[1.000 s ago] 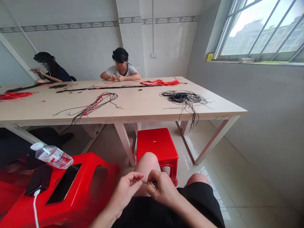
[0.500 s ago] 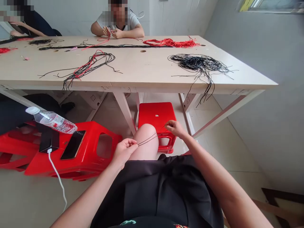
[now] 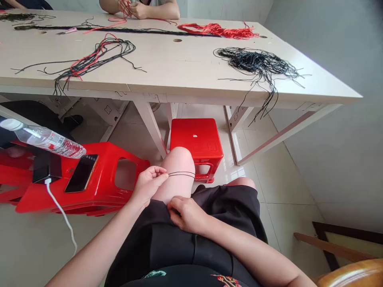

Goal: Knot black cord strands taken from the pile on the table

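My left hand (image 3: 149, 184) pinches a thin black cord (image 3: 181, 172) between thumb and fingertips, beside my bare knee. Two strands of that cord run from the pinch across the knee and pass out of sight over its right side. Lower down, my right hand (image 3: 189, 214) rests on my lap at the hem of the black skirt (image 3: 173, 243). Its fingers are curled inward and point left; whatever may be in them is hidden.
On the table (image 3: 167, 71) lie a black cord bundle (image 3: 254, 61), a black and red bundle (image 3: 92, 57) and red cords (image 3: 218, 30). A co-worker's hands (image 3: 136, 8) hold red cord. Red stools (image 3: 196, 137) stand below; one bears a bottle (image 3: 44, 137), phone (image 3: 82, 173) and black box (image 3: 46, 169).
My right hand has come from beyond the knee back to my lap, no longer stretching the cord outward. The cord now lies across the knee. My view has tipped downward.
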`<move>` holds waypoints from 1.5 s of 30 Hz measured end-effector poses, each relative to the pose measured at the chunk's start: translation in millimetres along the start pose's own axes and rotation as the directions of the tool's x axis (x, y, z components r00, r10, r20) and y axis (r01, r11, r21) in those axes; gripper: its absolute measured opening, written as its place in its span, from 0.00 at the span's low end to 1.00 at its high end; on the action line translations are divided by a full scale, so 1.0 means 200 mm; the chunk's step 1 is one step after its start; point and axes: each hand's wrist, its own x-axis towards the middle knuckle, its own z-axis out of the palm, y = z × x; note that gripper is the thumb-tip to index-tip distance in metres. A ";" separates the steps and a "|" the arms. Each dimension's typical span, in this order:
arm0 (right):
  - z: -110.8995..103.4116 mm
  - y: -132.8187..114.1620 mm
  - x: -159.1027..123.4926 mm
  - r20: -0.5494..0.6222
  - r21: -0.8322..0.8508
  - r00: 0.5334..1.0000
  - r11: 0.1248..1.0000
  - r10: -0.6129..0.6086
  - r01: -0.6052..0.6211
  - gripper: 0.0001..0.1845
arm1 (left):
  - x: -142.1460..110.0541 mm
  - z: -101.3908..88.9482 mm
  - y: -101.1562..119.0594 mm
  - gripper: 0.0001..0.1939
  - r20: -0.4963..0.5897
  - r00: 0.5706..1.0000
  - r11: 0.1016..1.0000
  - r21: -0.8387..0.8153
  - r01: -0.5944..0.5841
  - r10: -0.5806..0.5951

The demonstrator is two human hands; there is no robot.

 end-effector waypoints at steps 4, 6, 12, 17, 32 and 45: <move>0.02 -0.01 -0.02 0.103 0.012 0.994 1.000 -0.023 0.022 0.05 | -0.01 -0.01 -0.01 0.10 0.001 1.000 1.000 0.011 -0.018 0.018; 0.02 0.01 -0.01 -0.057 -0.078 0.997 0.995 -0.061 0.056 0.09 | -0.02 -0.01 -0.03 0.10 -0.006 1.000 1.000 -0.010 -0.027 0.027; 0.07 0.08 0.04 -0.253 -0.421 0.929 0.895 -0.271 0.146 0.38 | -0.01 0.00 -0.04 0.13 -0.010 1.000 0.995 -0.090 -0.031 0.030; 0.08 0.08 0.06 -0.257 -0.525 0.948 0.851 -0.187 0.026 0.40 | -0.02 0.01 -0.03 0.11 -0.035 0.999 0.996 -0.085 -0.034 0.031; 0.05 0.04 0.05 -0.354 -0.600 0.935 0.775 -0.034 -0.199 0.23 | -0.06 0.03 -0.03 0.11 -0.082 0.997 0.990 -0.139 -0.023 0.012; 0.04 0.05 0.00 -0.386 -0.462 0.905 0.811 0.180 -0.358 0.24 | -0.13 0.01 -0.12 0.09 -0.019 0.997 0.994 -0.083 -0.072 0.071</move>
